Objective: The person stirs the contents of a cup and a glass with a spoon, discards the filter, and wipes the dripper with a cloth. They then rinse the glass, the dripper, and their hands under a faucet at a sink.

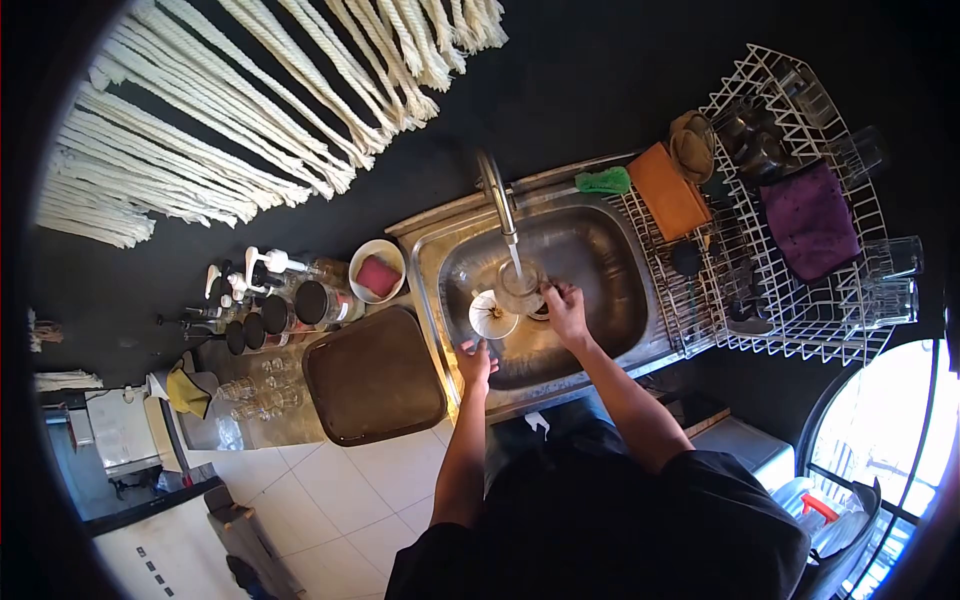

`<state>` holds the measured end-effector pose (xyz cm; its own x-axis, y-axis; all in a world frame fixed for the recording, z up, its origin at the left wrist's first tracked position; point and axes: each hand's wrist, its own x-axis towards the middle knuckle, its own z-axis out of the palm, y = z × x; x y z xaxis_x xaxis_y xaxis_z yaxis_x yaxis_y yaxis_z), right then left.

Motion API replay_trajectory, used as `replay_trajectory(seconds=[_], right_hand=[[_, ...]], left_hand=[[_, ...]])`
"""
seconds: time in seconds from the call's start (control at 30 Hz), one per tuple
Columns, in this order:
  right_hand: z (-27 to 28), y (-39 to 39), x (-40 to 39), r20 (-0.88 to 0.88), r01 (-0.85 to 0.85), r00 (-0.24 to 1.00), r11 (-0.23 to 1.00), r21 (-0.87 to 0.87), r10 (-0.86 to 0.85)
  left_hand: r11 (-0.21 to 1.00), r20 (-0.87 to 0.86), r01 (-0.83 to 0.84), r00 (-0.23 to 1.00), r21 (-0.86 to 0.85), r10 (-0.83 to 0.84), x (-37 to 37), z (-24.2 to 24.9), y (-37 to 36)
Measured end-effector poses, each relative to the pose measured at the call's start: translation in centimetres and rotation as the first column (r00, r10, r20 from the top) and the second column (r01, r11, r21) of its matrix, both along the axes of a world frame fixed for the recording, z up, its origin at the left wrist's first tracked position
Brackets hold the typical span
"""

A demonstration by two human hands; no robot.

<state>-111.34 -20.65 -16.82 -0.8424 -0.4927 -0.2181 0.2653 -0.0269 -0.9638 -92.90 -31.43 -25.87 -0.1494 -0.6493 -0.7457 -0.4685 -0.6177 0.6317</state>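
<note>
Steel sink [600, 250], tap [492, 185] running, both your hands at the basin

Your right hand [566, 308] pinches the rim of a clear round vessel [518, 290] between thumb and fingers. You have it over the basin, below the tap's spout, in the path of the thin stream of water [516, 262]. Your left hand [477, 364] is at the near left part of the sink, fingers partly curled, just below a white cup [487, 323]. Whether those fingers grip the cup or only lie next to it, I cannot tell. The cup shows you its open mouth, with brown marks inside, and it lies just to the left of the clear vessel; whether the two touch is unclear.

On your left, a white bowl [356, 265] beside the sink holds a red sponge [378, 276]. Nearer you lies a brown tray [375, 375], and beyond it stand dark-lidded jars [313, 300], pump bottles [275, 262] and some small glasses [265, 400]. Cream rope fringe [250, 110] spreads across the upper left of your view.

On your right, a green cloth [603, 181] rests at the sink's far edge, near an orange cloth [670, 190]. Farther right, a white wire rack [800, 345] bears a purple cloth [810, 220] and drinking glasses [890, 300].
</note>
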Motion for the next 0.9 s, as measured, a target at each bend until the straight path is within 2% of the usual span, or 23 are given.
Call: replay_trajectory(seconds=[0.03, 0.07, 0.1, 0.13, 0.17, 0.2, 0.23, 0.33, 0.4, 0.43, 0.5, 0.57, 0.6, 0.63, 0.7, 0.77, 0.8, 0.83, 0.87, 0.9], right_hand=[[0.6, 0.3, 0.2, -0.034, -0.074, 0.996, 0.995, 0.064, 0.077], [1.2, 0.6, 0.5, -0.046, -0.111, 0.993, 0.993, 0.042, 0.113], [0.7, 0.6, 0.7, -0.046, -0.109, 0.993, 0.993, 0.046, 0.111], [0.2, 0.4, 0.7, -0.021, -0.009, 1.0, 1.0, -0.007, 0.009], [-0.3, 0.3, 0.5, 0.007, 0.091, 0.996, 0.994, -0.061, -0.091], [-0.3, 0.6, 0.7, 0.005, 0.053, 0.999, 0.999, -0.006, -0.053], [-0.3, 0.8, 0.8, 0.032, 0.003, 0.999, 1.0, 0.017, -0.004], [-0.5, 0.4, 0.9, -0.034, -0.055, 0.998, 0.998, 0.023, 0.055], [-0.7, -0.8, 1.2, -0.004, 0.106, 0.994, 0.994, -0.017, -0.106], [-0.4, -1.3, 1.4, -0.071, 0.062, 0.995, 0.997, -0.051, -0.066], [-0.1, -0.3, 1.2, -0.078, -0.022, 0.997, 1.0, 0.022, 0.023], [-0.3, 0.7, 0.2, 0.069, 0.082, 0.994, 0.996, 0.018, -0.083], [0.5, 0.5, 0.7, 0.058, 0.112, 0.992, 0.993, -0.024, -0.11], [-0.2, 0.7, 1.2, -0.061, 0.077, 0.995, 0.996, 0.051, -0.074], [0.3, 2.6, 0.5, -0.274, -0.073, 0.954, 0.98, 0.184, 0.122], [2.1, 3.5, -0.2, -0.127, -0.058, 0.988, 0.978, 0.2, 0.084], [2.2, 3.2, -0.5, -0.275, -0.017, 0.959, 0.983, 0.183, 0.068], [2.3, 3.3, -0.9, -0.274, -0.022, 0.959, 0.982, 0.187, 0.074], [2.6, 3.6, -1.3, -0.424, -0.099, 0.868, 0.926, 0.365, 0.26], [3.2, 3.8, -1.8, -0.519, -0.13, 0.726, 0.831, 0.541, 0.452]], left_hand=[[1.0, 0.0, 0.002, 1.0, 0.0, -0.002, -0.1, 0.0, 0.0], [0.998, -0.018, 0.023, 1.0, -0.05, -0.024, -0.1, -0.1, 0.3], [0.994, -0.037, 0.043, 0.998, -0.099, -0.047, 0.0, -0.6, 0.5], [0.995, -0.042, 0.041, 0.998, -0.095, -0.045, -0.1, -1.0, 0.3], [1.0, -0.064, 0.004, 0.998, 0.022, -0.003, -0.3, -1.5, -0.1], [0.99, -0.079, -0.029, 0.996, 0.137, 0.04, -0.6, -1.9, -0.5], [0.99, -0.081, -0.031, 0.996, 0.136, 0.042, -0.6, -2.3, -0.6], [0.977, -0.185, 0.047, 0.983, 0.208, -0.008, -0.7, -3.4, -0.7], [0.988, -0.232, 0.07, 0.972, 0.139, -0.037, -1.0, -4.0, -0.3], [0.988, -0.233, 0.07, 0.972, 0.138, -0.037, -1.3, -4.1, -0.3], [0.989, -0.291, 0.049, 0.957, 0.141, -0.006, -2.1, -4.2, -0.3], [0.993, -0.325, -0.009, 0.944, 0.12, 0.048, -2.6, -4.3, 0.0], [0.996, -0.344, 0.062, 0.938, 0.061, -0.038, -2.9, -3.6, 0.2], [0.991, -0.357, 0.137, 0.925, -0.002, -0.129, -3.4, -2.4, 0.2], [0.996, -0.347, 0.092, 0.934, 0.016, -0.081, -4.3, -0.9, 0.9], [0.971, -0.339, 0.228, 0.91, -0.068, -0.237, -4.7, -0.7, 1.3], [0.971, -0.327, 0.213, 0.915, -0.113, -0.239, -5.3, 0.1, 1.8], [0.972, -0.326, 0.208, 0.916, -0.109, -0.233, -5.7, 0.3, 2.0], [0.963, -0.296, 0.233, 0.918, -0.136, -0.264, -5.9, 0.8, 2.2], [0.952, -0.266, 0.259, 0.918, -0.163, -0.295, -6.0, 0.7, 2.4]])
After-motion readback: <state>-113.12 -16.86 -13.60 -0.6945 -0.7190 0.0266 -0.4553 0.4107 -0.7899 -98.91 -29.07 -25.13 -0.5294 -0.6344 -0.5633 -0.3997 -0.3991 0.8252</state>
